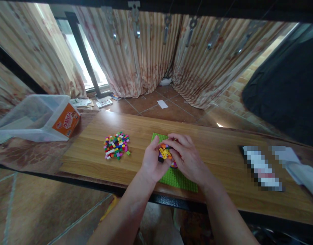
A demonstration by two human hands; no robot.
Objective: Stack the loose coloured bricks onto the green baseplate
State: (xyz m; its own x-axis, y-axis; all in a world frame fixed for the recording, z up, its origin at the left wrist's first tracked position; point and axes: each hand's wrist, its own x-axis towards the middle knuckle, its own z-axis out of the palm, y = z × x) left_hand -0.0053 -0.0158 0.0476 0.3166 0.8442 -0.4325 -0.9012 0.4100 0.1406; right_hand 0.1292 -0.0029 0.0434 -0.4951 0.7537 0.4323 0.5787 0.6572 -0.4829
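Observation:
Both hands meet over a green studded baseplate (180, 183) on the wooden board. My left hand (150, 162) curls around a cluster of toy building bricks (165, 153), with its thumb pointing up. Yellow, orange, purple and black pieces show in the cluster. From the other side, my right hand (189, 159) has its bent fingers closed on the same cluster, and its fingertips partly cover it. Whether the cluster touches the baseplate cannot be made out. Left of the hands lies a loose pile of small multicoloured bricks (117, 145).
The wooden board (90, 149) lies on a long low table. A clear plastic bin (31, 132) with an orange label stands at the left end. At right are a blurred-out flat object (262, 168) and white papers (305, 177). Curtains (136, 61) hang behind.

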